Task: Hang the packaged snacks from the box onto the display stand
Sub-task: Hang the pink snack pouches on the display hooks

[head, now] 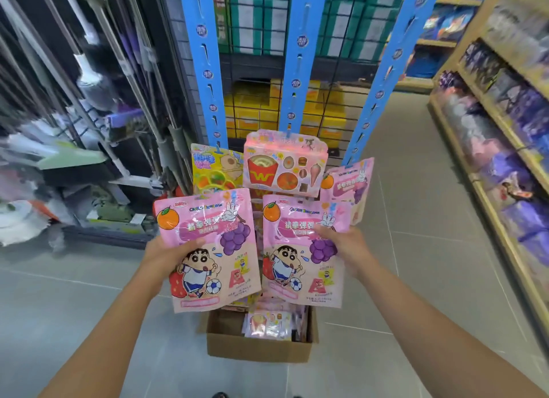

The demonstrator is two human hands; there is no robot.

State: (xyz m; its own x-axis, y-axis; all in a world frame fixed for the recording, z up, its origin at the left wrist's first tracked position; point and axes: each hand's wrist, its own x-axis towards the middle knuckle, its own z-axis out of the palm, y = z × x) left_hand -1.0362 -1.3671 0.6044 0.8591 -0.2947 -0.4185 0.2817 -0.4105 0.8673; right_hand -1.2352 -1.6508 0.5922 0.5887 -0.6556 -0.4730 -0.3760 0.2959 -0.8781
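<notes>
The left bag is gripped at its side edge by the left hand, with the thumb on the front. The right hand grips the right bag in the same way. Both bags are held up before the display stand, above the box. A yellow pack, a fries pack and another pink bag hang low on the stand.

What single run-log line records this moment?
left hand: holds left packet | right hand: holds right packet | stand: snacks hung low | box: packets inside
</notes>
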